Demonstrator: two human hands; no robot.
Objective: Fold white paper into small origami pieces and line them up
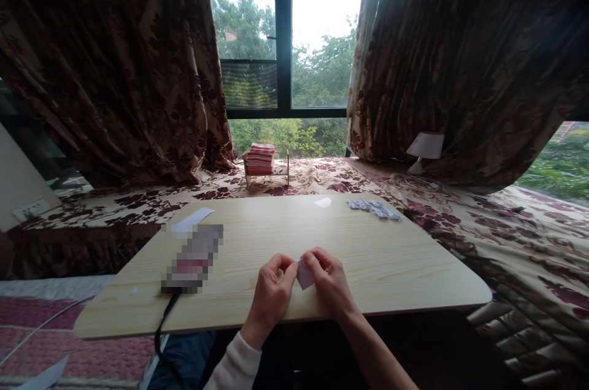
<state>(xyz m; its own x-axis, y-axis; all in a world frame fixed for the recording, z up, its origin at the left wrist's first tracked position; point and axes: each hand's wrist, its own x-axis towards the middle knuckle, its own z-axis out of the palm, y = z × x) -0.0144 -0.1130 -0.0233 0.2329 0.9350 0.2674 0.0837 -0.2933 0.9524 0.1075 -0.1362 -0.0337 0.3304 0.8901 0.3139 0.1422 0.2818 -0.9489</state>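
Observation:
Near the front edge of the pale wooden table (pixel 257 230), both hands meet at a small folded piece of paper (pixel 304 276). My left hand (pixel 271 289) pinches its left upper edge between thumb and forefinger. With thumb and fingers closed, my right hand (pixel 329 279) grips the paper's upper right side and hides part of it. Several small folded paper pieces (pixel 373 208) lie grouped at the table's far right. A flat piece of white paper (pixel 323 202) rests close to the back edge.
At the table's left lie a white paper strip (pixel 196 219) and a blurred-out device (pixel 193 258) with a black cord. Behind, on the patterned cloth ledge, stand a small rack (pixel 267 178) of red-striped folded cloths and a lamp (pixel 426 146). Patterned curtains frame the window.

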